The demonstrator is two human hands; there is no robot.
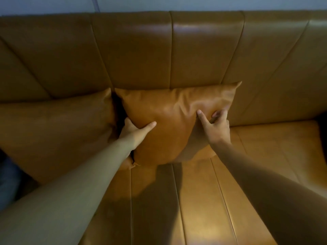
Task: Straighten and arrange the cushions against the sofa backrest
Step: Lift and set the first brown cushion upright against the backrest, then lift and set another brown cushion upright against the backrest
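A tan leather cushion [173,117] leans against the sofa backrest [159,53] in the middle of the head view. My left hand [134,129] grips its left edge, thumb on the front, fingers hidden behind. My right hand [215,125] holds its right side, thumb pressed into the front and fingers curled round the edge. A second, larger tan cushion [56,128] leans against the backrest to the left, touching the first one.
The tan leather seat [203,200] stretches below the cushions and to the right. A pale wall [177,3] rises behind the backrest. Something dark and bluish [8,174] lies at the far left edge.
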